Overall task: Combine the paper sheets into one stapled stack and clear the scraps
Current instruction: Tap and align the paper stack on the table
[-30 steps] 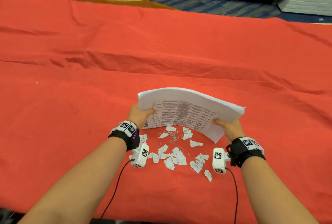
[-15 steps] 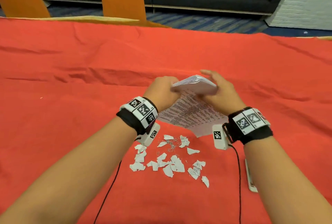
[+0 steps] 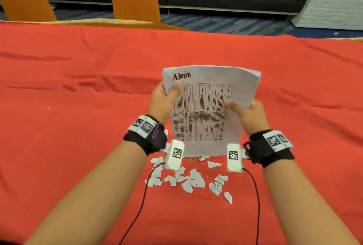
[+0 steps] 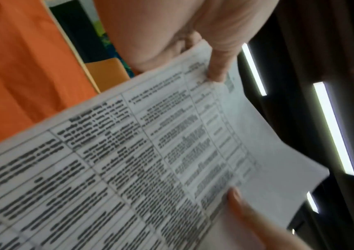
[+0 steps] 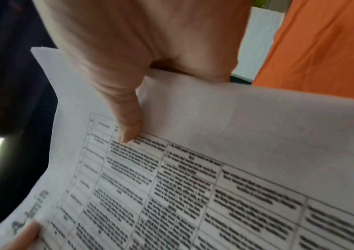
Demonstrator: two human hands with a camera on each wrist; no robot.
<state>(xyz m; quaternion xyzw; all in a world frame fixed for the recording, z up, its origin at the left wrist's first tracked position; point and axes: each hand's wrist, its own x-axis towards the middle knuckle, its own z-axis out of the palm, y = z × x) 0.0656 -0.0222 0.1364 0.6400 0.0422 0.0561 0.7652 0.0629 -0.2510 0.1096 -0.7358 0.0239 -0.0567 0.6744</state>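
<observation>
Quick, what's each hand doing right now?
Left hand: grips the paper stack at its left edge.
Right hand: grips the same stack's right edge.

We see two bare forearms, no sleeves on either, each wrapped at the wrist with a black fabric strap point(image 3: 149, 142) topped by white blocks printed with black-and-white square markers — the left strap also carries a small purple loop point(image 3: 156, 133) (what it is, we cannot tell). From the inner side of each wrist hangs a white box-shaped camera point(image 3: 175, 154), each with one square marker on its face, the right one point(image 3: 234, 157) joined to its strap by a black buckle. A thin black cable point(image 3: 144, 191) runs from each box back along the arm.
</observation>
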